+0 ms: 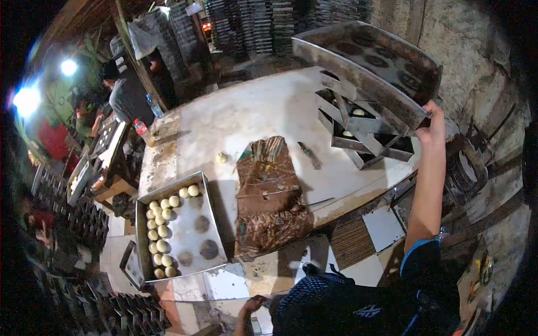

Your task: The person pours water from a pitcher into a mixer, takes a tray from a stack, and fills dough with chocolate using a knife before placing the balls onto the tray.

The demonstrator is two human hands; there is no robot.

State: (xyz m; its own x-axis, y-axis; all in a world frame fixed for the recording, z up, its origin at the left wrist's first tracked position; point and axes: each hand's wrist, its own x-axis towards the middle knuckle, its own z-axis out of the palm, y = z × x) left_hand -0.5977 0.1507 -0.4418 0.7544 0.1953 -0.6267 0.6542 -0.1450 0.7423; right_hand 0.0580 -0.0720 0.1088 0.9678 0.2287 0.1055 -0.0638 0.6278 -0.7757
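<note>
My right hand grips the near corner of a deep metal baking tray, arm stretched out to the right. The tray is tilted above a crisscross stack of trays, and dark round marks show on its floor. A few pale dough balls peek out from that stack. Down by the table's front edge is my left hand, fingers curled, with nothing visible in them. To its upper left, another baking tray carries rows of dough balls along its left and far sides.
A brown patterned cloth lies mid-table, beside a dark strip-like item and a lone dough ball. Bottles stand at the far left edge. Beyond them a person in grey stands. Stacked trays line the back.
</note>
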